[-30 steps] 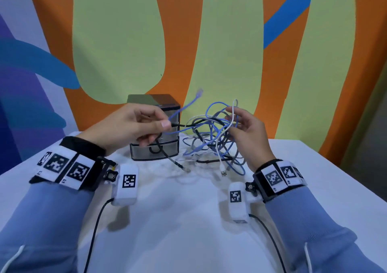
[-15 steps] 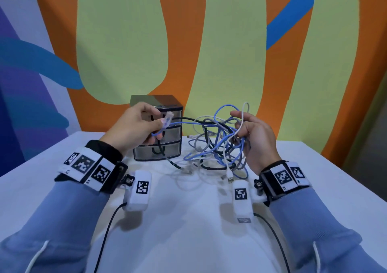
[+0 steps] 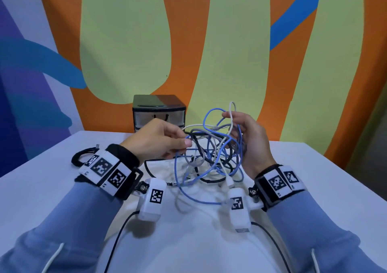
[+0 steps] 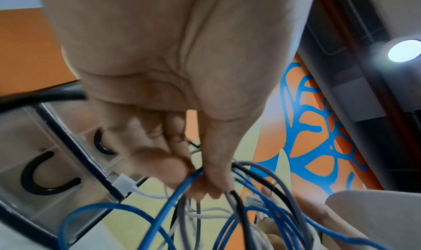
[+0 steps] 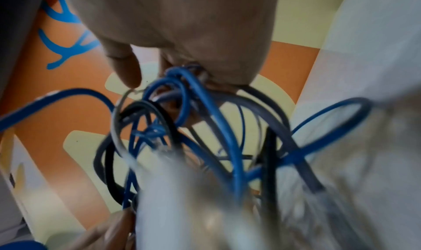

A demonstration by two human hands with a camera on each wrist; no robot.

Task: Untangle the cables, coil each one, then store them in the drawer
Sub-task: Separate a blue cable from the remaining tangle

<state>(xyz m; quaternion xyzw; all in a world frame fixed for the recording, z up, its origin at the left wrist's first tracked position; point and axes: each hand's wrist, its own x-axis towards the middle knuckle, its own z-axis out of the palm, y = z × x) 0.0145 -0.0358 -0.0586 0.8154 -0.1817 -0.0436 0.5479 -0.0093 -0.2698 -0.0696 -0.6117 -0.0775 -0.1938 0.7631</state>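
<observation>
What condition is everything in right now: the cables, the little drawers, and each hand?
cable bundle: tangled, lifted partly off the table.
coiled black cable: lying on the table at left.
drawer unit: visible drawers closed.
left hand: fingers pinching a blue strand.
right hand: gripping the bundle's loops.

The wall (image 3: 230,42) behind the white table (image 3: 52,189) is painted orange with tall pale-green shapes, a blue stripe at upper right and purple and blue bands to the left. In the left wrist view a round ceiling light (image 4: 404,50) glows at the right, above an orange-and-blue patterned wall (image 4: 318,136).
</observation>
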